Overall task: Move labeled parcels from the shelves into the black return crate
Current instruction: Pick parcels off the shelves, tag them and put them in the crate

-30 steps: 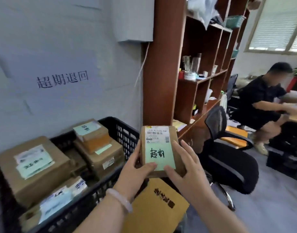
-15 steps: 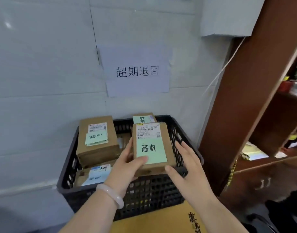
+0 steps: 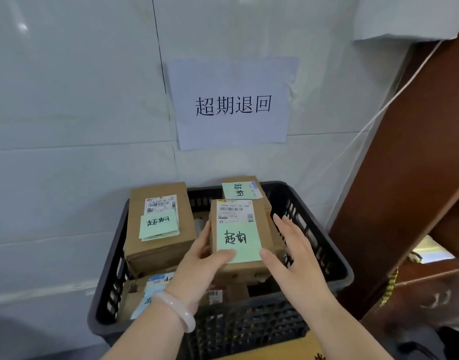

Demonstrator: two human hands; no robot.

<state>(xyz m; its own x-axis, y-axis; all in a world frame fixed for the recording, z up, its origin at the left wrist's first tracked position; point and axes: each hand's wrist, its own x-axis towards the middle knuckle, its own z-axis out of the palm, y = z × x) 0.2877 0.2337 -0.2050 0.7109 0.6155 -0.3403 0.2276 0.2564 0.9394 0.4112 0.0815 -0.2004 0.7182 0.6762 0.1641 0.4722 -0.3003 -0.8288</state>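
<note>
- Two bare hands are over the black crate [image 3: 249,326]. The left hand [image 3: 205,261] grips a small brown parcel [image 3: 262,222] from its left side, thumb pressed on the green note [image 3: 238,240] stuck to its top.
- The right hand [image 3: 298,255] is spread flat with straight fingers just beside the parcel's right edge. Whether its thumb touches the cardboard cannot be told.
- The held parcel is over the crate's middle, within its walls, printed label toward the crate's back wall. Whether it rests on anything beneath cannot be told.
- Against the crate's left wall stands a larger box [image 3: 158,250] with its own label and green note.
- At the crate's back wall, behind the held parcel, a smaller box [image 3: 241,190] shows a green note.
- Low in the crate's front left corner lies a flat parcel [image 3: 150,287], partly hidden by the left wrist, which wears a pale bracelet [image 3: 176,310].
- On the wall above the crate hangs a paper sign [image 3: 233,105] with four printed characters.
- Right of the crate rises a brown shelf unit [image 3: 405,178].
</note>
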